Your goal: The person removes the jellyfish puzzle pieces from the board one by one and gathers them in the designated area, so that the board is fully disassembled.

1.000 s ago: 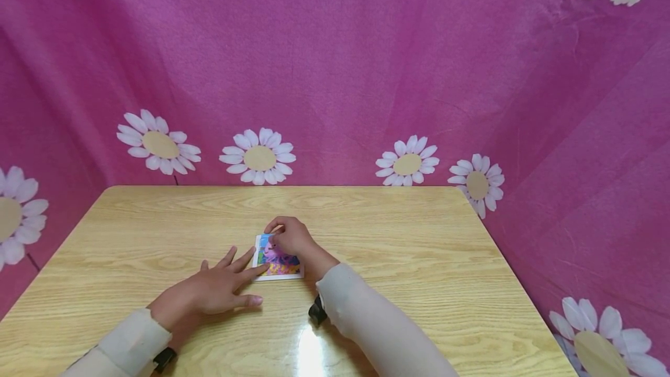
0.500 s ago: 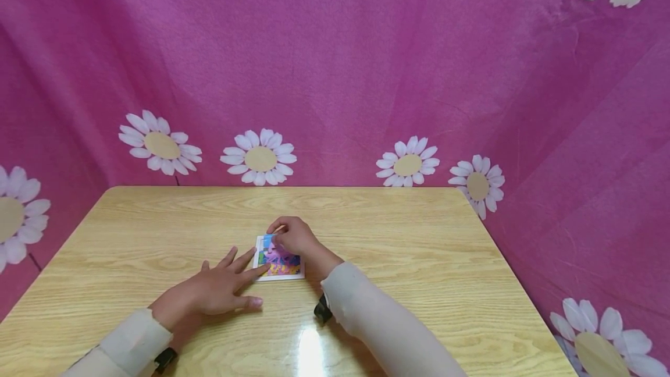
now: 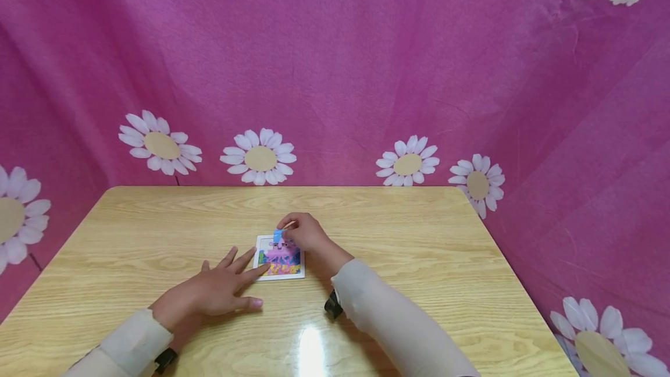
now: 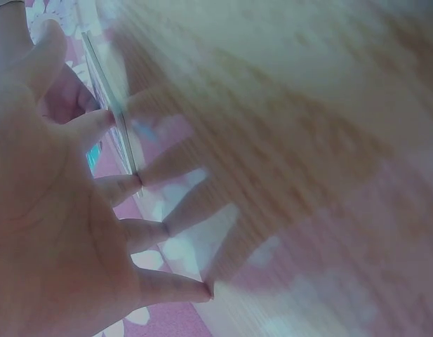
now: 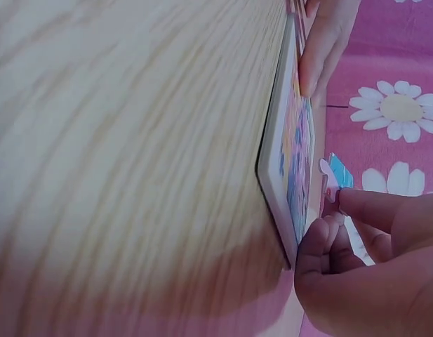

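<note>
Probably light and stiff, the puzzle piece [image 5: 337, 173] suits an edge grip; the right hand [image 3: 309, 234] pinches it by the picture board's [image 3: 285, 277] far edge; the left hand [image 3: 217, 285], fingers spread, touches the board.

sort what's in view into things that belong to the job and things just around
Part of the job:
white-framed picture puzzle, touched by the left hand
blue-and-pink piece, in the grip of the right hand

Just around:
wooden table
pink daisy cloth
</note>
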A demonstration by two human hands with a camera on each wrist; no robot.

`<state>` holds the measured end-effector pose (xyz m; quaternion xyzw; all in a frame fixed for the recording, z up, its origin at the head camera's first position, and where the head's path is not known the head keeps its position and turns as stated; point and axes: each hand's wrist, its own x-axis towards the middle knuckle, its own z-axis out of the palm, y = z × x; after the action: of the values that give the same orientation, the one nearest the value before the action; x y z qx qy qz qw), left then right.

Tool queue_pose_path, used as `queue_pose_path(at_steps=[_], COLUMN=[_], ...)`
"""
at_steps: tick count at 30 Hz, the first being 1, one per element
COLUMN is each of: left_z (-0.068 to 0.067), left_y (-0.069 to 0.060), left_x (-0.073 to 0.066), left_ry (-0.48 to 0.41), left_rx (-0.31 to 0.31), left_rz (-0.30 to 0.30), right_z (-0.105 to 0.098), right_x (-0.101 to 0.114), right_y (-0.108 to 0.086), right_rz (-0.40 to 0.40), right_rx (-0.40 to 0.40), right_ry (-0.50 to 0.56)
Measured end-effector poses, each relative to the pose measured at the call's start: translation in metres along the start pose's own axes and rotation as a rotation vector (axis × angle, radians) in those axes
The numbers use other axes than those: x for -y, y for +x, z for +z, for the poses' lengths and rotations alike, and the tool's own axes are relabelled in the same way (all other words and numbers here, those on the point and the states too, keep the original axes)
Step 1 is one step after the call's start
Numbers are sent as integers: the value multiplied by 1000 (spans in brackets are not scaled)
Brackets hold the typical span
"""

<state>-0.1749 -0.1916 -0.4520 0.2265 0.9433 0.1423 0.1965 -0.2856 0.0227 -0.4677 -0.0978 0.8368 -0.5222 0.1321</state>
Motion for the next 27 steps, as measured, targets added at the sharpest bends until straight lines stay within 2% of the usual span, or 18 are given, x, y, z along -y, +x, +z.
queue_pose_path(at_steps=[7,18,27], left_z=[1,3,2], left_y=[1,1,1], left_x=[1,0,0], left_ry=[0,-10,-17], left_rx=[1,0,1], left_rz=[-10,-18,-18], right_z=[-12,-25,-42], right_x=[-7,-18,-23], right_y=[-1,-5,-11], right_rz=[-13,8,8], right_rx=[5,16,9], right_ry=[-29,54,-8])
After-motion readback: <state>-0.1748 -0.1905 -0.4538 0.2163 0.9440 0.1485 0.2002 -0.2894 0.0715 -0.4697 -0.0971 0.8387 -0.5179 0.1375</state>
